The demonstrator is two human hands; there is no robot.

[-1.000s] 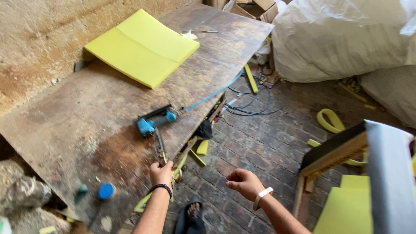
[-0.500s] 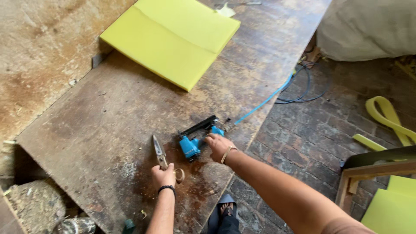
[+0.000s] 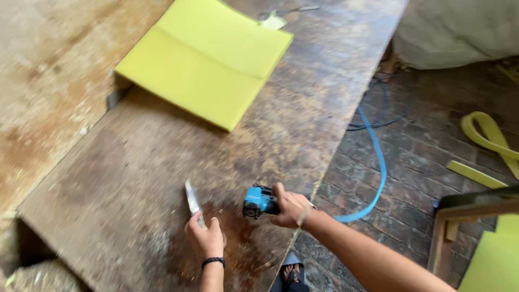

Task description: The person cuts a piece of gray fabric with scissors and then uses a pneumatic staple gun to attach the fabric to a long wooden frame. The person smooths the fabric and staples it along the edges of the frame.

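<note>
My left hand (image 3: 208, 238) grips a knife (image 3: 191, 199) whose bare blade points away over the worn wooden table (image 3: 135, 162). To its right, near the table's edge, my right hand (image 3: 289, 208) is closed around a blue pneumatic staple gun (image 3: 258, 201). A blue air hose (image 3: 376, 162) runs from the gun down over the brick floor. Two yellow foam sheets (image 3: 208, 59) lie stacked at the far side of the table.
A large white sack (image 3: 459, 32) sits on the brick floor at upper right. Yellow foam strips (image 3: 486, 135) lie on the floor. A wooden frame (image 3: 470, 216) with more yellow foam (image 3: 492, 259) stands at lower right. My sandalled foot (image 3: 292, 273) shows under the table edge.
My right hand has closed on the staple gun and drawn it toward the table edge. My left hand has lifted the knife. The view has shifted closer.
</note>
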